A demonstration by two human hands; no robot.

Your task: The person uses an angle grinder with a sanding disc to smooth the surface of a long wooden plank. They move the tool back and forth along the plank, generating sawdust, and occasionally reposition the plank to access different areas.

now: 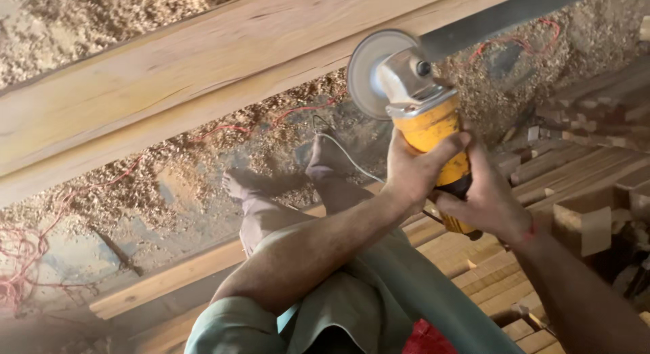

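I hold a yellow angle grinder [433,134] with both hands. My left hand [413,170] wraps the yellow body from the left, and my right hand [484,201] grips its rear end from the right. The grinder's grey disc [369,73] and silver gear head [406,79] point up towards the lower edge of a long wooden beam [203,76] that runs across the view. The disc sits just below that beam, close to its edge; whether they touch is unclear.
Sawdust and shavings [101,15] cover the ground, with red cord [40,252] lying in it. My bare feet [325,157] rest on the ground below the beam. Wooden planks [542,171] and blocks [586,228] are stacked at right. A grey bar [501,15] crosses the top right.
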